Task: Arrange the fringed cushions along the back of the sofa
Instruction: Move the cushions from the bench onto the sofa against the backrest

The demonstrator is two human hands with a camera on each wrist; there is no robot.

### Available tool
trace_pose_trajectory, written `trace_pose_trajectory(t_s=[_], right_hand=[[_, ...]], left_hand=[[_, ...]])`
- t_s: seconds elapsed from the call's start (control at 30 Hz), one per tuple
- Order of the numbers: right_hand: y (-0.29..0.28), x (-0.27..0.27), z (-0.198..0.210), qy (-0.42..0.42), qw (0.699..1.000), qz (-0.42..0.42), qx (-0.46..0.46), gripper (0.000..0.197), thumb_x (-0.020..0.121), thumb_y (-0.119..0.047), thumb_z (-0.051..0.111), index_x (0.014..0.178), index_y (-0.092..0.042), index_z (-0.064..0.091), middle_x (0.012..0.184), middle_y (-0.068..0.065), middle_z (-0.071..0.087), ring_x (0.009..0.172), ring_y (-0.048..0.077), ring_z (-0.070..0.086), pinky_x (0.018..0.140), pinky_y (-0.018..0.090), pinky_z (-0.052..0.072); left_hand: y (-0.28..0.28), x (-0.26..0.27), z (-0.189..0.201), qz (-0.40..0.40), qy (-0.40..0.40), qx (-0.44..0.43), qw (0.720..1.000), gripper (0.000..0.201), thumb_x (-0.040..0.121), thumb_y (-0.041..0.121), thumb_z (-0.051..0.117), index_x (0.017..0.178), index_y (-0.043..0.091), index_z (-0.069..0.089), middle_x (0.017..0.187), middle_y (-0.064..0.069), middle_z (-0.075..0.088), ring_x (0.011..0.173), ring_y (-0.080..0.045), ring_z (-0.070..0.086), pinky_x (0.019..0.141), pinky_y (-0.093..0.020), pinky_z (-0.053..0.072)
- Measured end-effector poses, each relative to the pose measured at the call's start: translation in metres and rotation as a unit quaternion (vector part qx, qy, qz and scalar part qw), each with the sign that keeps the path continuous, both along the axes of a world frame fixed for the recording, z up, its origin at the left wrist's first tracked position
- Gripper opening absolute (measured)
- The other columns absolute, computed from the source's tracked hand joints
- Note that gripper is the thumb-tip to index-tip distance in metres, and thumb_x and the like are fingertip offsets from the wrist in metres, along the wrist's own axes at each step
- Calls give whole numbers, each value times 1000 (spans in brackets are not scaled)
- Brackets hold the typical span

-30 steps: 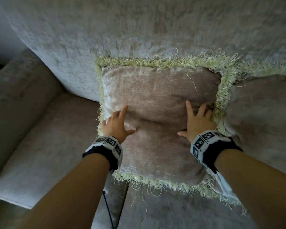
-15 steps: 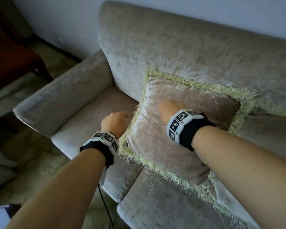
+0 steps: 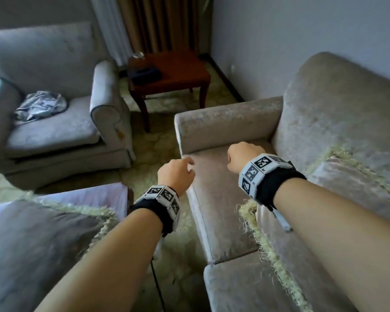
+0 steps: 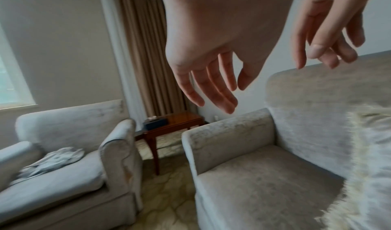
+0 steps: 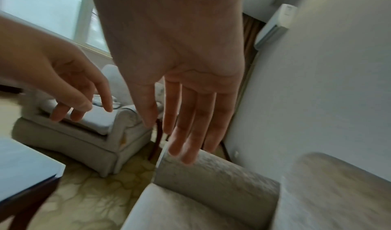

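Note:
A beige cushion with pale green fringe (image 3: 347,190) leans against the back of the beige sofa (image 3: 338,104), right of my arms; its fringe (image 4: 368,166) fills the right edge of the left wrist view. A second fringed cushion (image 3: 38,239) lies at the lower left, off the sofa. My left hand (image 3: 177,174) hangs in the air over the sofa seat's front edge, fingers relaxed and empty (image 4: 211,89). My right hand (image 3: 240,157) hovers above the bare seat near the armrest, fingers straight and empty (image 5: 186,130). Neither hand touches a cushion.
The sofa's armrest (image 3: 225,124) closes the seat's far end. A grey armchair (image 3: 59,134) with a crumpled silvery cloth (image 3: 41,108) stands at left. A dark wooden side table (image 3: 173,73) with a dark box (image 3: 144,74) fills the corner. A glossy table (image 3: 99,194) carries the second cushion.
Both hands have come off the cushion on the sofa and swung left over the bare seat. My view has turned left, bringing the armchair, side table and second cushion into sight.

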State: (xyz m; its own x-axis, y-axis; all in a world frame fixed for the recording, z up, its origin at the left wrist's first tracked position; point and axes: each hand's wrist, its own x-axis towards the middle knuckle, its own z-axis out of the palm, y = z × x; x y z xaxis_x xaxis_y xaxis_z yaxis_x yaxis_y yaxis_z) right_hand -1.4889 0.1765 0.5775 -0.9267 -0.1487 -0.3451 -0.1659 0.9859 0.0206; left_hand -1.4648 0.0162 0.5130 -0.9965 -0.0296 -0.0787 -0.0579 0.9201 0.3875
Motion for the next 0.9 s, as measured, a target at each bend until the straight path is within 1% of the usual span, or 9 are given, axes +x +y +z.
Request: trace_pose_trajectory(t_s=[0.13,0.23,0.3,0.43,0.53,0.63,0.7,0.77,0.9], right_hand=[[-102,-8,-6,3,995,104,1,14,91,-14,50,89,-9,63,85,8,60,74,30,55,67,33,43],[-181,-3,-16,-16,985,174,13,11,88,-11,51,87,-10,62,80,6,57,80,29,59,68,33,43],[-231,1,-24,-31,976,213,17,14,86,-11,53,93,-11,64,88,7,60,89,29,62,71,33,44],[-326,8,-40,-34,957,287,36,15,85,-15,55,97,-11,65,93,7,62,80,28,57,71,32,45],[-393,6,-48,-25,939,343,23,18,87,-19,56,101,-13,66,101,8,66,89,30,64,73,34,50],[-441,1,-59,-34,922,387,6,27,89,-34,57,109,-16,62,111,8,65,99,31,63,81,36,52],[-474,4,-75,-69,904,422,14,41,90,-40,57,126,-21,54,122,8,61,110,29,59,88,36,50],[-497,7,-94,-101,886,452,28,57,90,-42,57,141,-26,38,130,9,55,118,28,54,93,36,46],[-533,6,-150,-108,870,477,63,75,86,-55,53,148,-39,13,141,10,37,122,29,50,96,36,45]], left_hand=[[-92,19,-3,101,-3,12,995,32,87,25,49,117,27,58,110,-7,68,101,-31,61,80,-33,47],[-158,40,-12,167,-19,22,985,34,85,24,48,118,27,58,109,-7,68,101,-31,61,82,-35,48],[-201,55,-21,204,-27,29,978,35,85,23,46,117,26,59,105,-7,69,99,-29,62,81,-34,50],[-289,89,-30,284,-39,15,958,34,85,24,49,118,27,58,113,-5,67,106,-27,60,86,-33,46],[-352,113,-34,339,-17,6,941,31,88,29,51,117,25,59,113,-4,68,107,-25,60,89,-33,46],[-398,138,-48,383,0,-6,924,37,91,40,47,124,24,54,116,-4,65,108,-24,59,86,-35,47],[-425,162,-64,416,-8,-19,909,48,92,48,43,133,23,45,124,-5,59,114,-24,55,88,-39,48],[-445,183,-84,444,-33,-31,895,56,93,51,39,140,22,35,130,-8,52,120,-26,48,92,-41,45],[-478,227,-136,495,-59,-67,864,59,93,51,36,143,19,29,133,-11,48,124,-28,40,99,-41,38]])
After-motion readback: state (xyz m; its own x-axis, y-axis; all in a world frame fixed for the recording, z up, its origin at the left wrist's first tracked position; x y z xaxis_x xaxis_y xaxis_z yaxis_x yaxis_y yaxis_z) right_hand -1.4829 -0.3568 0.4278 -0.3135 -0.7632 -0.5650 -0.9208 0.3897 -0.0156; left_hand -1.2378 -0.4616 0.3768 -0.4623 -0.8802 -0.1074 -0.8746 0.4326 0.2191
